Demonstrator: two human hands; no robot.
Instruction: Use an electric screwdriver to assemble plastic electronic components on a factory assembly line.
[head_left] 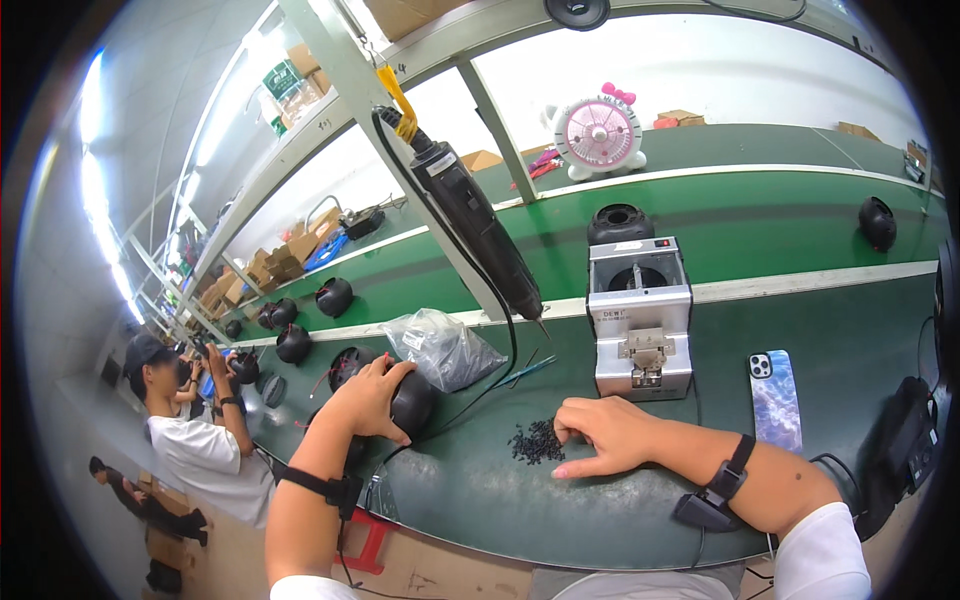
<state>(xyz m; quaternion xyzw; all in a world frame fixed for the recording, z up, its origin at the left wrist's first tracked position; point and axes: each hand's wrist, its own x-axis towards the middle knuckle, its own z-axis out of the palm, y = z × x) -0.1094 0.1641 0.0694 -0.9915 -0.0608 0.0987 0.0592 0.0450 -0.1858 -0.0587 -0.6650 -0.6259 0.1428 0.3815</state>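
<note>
My left hand (370, 402) is curved round a black ball-shaped housing (411, 405) on the green bench, thumb toward its near side. Another dark round housing with a red wire (347, 364) sits just behind that hand. By a loose pile of small black screws (534, 444), my right hand (610, 436) rests with its thumb stretched away from the bent fingers. The fingertips reach the pile's right edge, and nothing shows between thumb and fingers. An electric screwdriver (472, 220) hangs tip down beyond both hands. Behind my right hand stands a silver screw feeder (640, 372).
A clear plastic bag (440, 350) and blue tweezers (527, 371) lie near the screwdriver's cable. To the right is a marbled phone (774, 398). More black housings (333, 297) sit on the green belt (720, 225). A person (205, 440) works at left.
</note>
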